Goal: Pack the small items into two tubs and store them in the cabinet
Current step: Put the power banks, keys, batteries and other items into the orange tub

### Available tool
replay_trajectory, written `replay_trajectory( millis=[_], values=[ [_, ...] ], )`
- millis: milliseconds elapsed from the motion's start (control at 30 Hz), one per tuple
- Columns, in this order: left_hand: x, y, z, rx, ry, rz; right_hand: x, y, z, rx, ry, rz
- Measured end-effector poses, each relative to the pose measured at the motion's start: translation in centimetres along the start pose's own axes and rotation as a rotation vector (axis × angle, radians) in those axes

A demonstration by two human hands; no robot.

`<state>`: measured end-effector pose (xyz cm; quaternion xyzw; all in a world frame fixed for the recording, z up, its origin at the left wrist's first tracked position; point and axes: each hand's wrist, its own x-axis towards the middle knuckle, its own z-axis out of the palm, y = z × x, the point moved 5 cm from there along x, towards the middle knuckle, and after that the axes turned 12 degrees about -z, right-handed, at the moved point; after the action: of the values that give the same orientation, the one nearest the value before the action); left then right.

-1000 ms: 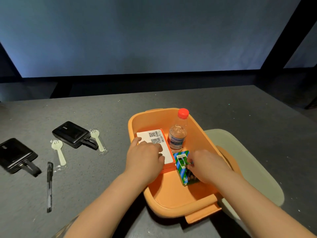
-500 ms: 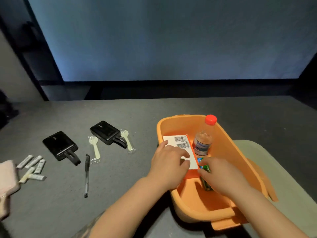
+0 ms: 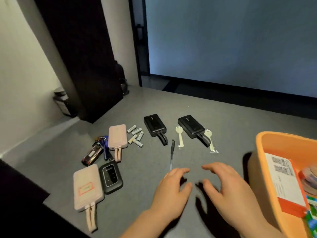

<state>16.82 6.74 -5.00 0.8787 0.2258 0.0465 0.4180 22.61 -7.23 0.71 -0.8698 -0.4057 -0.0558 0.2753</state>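
Note:
An orange tub (image 3: 262, 162) stands at the right edge and holds an orange box with a white label (image 3: 283, 179) and a green carton (image 3: 311, 219). My left hand (image 3: 171, 191) and my right hand (image 3: 228, 188) hover side by side over bare table, left of the tub, fingers spread and holding nothing. Ahead of them lie a black pen (image 3: 172, 154), two wrapped plastic sporks (image 3: 179, 135) (image 3: 210, 140) and two black power banks (image 3: 155, 125) (image 3: 191, 126).
Further left lie two pink power banks (image 3: 118, 137) (image 3: 87, 186), several batteries (image 3: 136, 135), a small black device with a screen (image 3: 111, 176), a dark lighter-like item (image 3: 92, 154) and keys (image 3: 103, 143). The table's left edge runs beside a dark pillar (image 3: 80, 62).
Both hands have come out of the tub and moved left over the table. The view has swung left, so the tub now sits at the right edge and more items show.

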Motion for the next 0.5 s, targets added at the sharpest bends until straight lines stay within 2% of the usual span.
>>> replay_trajectory(
  millis=[233,367,433,500],
  values=[
    [-1.7,-7.5,-10.3,0.021,0.329,-0.224,4.4,-4.1,6.1,0.067,-0.149,-0.032],
    [-3.3,-13.6,-15.9,0.036,0.591,-0.472,7.0,-8.4,11.1,0.157,-0.268,-0.131],
    [-3.8,-16.4,-16.7,0.116,0.564,-0.638,7.8,-11.2,14.8,0.192,-0.372,-0.211],
    [-4.0,-18.2,-16.4,0.155,0.467,-0.718,7.8,-13.7,18.4,0.175,-0.472,-0.269]
  ],
)
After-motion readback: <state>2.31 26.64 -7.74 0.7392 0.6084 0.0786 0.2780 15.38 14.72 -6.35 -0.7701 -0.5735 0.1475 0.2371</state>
